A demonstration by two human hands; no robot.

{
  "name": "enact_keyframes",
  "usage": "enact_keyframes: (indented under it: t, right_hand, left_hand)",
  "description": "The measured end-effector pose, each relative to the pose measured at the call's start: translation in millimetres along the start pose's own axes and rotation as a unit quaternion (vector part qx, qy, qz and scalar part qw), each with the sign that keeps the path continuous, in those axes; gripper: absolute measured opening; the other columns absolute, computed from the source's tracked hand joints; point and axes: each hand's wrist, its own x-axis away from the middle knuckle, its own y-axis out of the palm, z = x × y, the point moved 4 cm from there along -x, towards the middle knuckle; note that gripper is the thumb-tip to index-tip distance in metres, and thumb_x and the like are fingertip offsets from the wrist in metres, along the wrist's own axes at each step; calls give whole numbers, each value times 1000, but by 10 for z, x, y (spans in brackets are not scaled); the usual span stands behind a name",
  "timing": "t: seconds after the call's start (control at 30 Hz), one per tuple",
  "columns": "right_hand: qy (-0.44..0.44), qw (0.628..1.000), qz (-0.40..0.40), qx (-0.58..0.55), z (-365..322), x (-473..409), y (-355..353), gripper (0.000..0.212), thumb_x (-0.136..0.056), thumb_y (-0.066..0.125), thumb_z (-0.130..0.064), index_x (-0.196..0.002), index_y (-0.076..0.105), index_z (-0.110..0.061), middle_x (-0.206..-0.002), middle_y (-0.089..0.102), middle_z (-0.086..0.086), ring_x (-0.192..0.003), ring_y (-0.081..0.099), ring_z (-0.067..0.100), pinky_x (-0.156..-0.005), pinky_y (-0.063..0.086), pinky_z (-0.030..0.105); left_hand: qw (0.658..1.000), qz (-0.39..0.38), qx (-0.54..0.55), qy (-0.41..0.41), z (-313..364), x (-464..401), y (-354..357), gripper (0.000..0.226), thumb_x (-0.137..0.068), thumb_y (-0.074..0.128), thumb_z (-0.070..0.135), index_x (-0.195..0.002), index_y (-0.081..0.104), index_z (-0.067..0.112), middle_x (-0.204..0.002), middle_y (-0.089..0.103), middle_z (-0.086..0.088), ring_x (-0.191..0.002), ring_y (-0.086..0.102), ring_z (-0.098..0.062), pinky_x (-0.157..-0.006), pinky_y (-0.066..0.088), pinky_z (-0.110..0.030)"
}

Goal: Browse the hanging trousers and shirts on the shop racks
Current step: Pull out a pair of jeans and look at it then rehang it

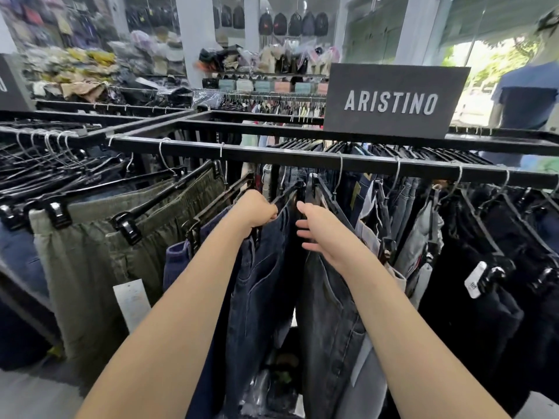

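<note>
Currently parting two pairs of jeans at centre frame, under the black rail (pixel 302 160) that runs across the middle. My left hand (pixel 257 211) is clenched on the top edge of the dark blue jeans (pixel 260 285), at their hanger; my right hand (pixel 317 234) lies open and flat against the charcoal jeans (pixel 329 322), fingers (pixel 305 234) spread, gripping nothing. The trousers I am browsing hang along this rail — olive trousers (pixel 90 267) at left of frame, black trousers (pixel 484 282) at right, denim packed between; the ARISTINO sign (pixel 393 101) stands on the rack at upper right. No shirts identifiable on this rail; garments on the racks behind, upper centre, are too blurred to name. Judgement on doing the step well: push sideways near the hanger hooks, not the fabric, so hangers slide along the rail rather than tilt — the pairs are tightly bunched and clips could snag neighbours. Open the gap just enough to read the front of one pair.
</note>
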Motion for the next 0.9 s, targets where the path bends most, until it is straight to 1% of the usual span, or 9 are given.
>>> enact_keyframes:
  t: [0.17,0.27,0.37,0.5,0.6,0.67,0.73,0.8,0.9]
  right_hand:
    - [-92,994,49,33,115,17,-93,39,-81,46,-61,-112,53,-38,-128,58,-8,-121,53,14,-108,41,44]
    - [-146,984,73,65,185,82,-152,35,-95,49,-43,-125,58,-27,-121,60,-12,-113,54,7,-97,41,26]
    - [-203,972,68,101,200,119,-147,23,-95,57,-24,-116,67,-25,-109,64,-15,-102,57,-1,-83,42,11]
    - [-237,962,32,134,316,163,-25,25,-83,60,-17,-96,67,-37,-107,70,-12,-101,63,5,-94,49,23]
    - [-265,945,-3,190,394,255,75,28,-83,57,-6,-100,63,-27,-112,64,-7,-80,50,1,-74,37,1]
    - [-300,926,-48,226,456,334,167,30,-82,58,-1,-105,66,-19,-120,62,-3,-88,48,-4,-75,27,-8]
    - [-333,891,-116,287,570,417,327,35,-78,62,-1,-108,69,-17,-128,61,-1,-118,50,9,-95,24,-2]
    - [-353,841,-187,364,719,530,512,38,-76,66,-8,-111,71,-23,-126,64,-4,-134,42,23,-113,30,27]
    - [-357,793,-239,432,868,761,663,31,-80,69,-25,-110,72,-35,-116,68,-7,-122,49,27,-100,41,44]
  left_hand:
    - [994,46,86,-40,-482,234,289,5,-77,73,14,-75,68,12,-75,67,-1,-72,59,-18,-71,48,-28]
    - [989,70,124,-48,-719,472,289,17,-75,77,17,-92,77,15,-84,74,2,-82,68,-14,-76,52,-28]
    - [985,90,141,-44,-867,782,153,22,-75,79,15,-97,77,15,-90,74,4,-88,66,-8,-74,47,-21]
    - [985,97,134,-46,-987,1370,24,22,-76,78,10,-95,78,22,-85,76,8,-79,67,2,-68,48,-14]
    - [990,76,114,-44,-979,1870,-15,30,-81,71,0,-103,76,19,-88,76,6,-81,69,1,-70,47,-9]
    - [993,75,77,-57,-996,2217,-30,33,-82,69,0,-103,76,25,-87,76,9,-81,69,-3,-71,51,-18]
    - [992,83,49,-85,-1041,2550,-21,38,-80,68,4,-100,76,36,-87,76,9,-79,68,-16,-76,56,-39]
    - [987,100,29,-120,-1090,2856,9,40,-78,66,7,-95,76,43,-85,76,5,-66,56,-17,-63,52,-34]
    - [977,134,8,-164,-1119,3242,86,44,-77,65,2,-93,76,42,-78,75,12,-56,46,-7,-48,38,-19]
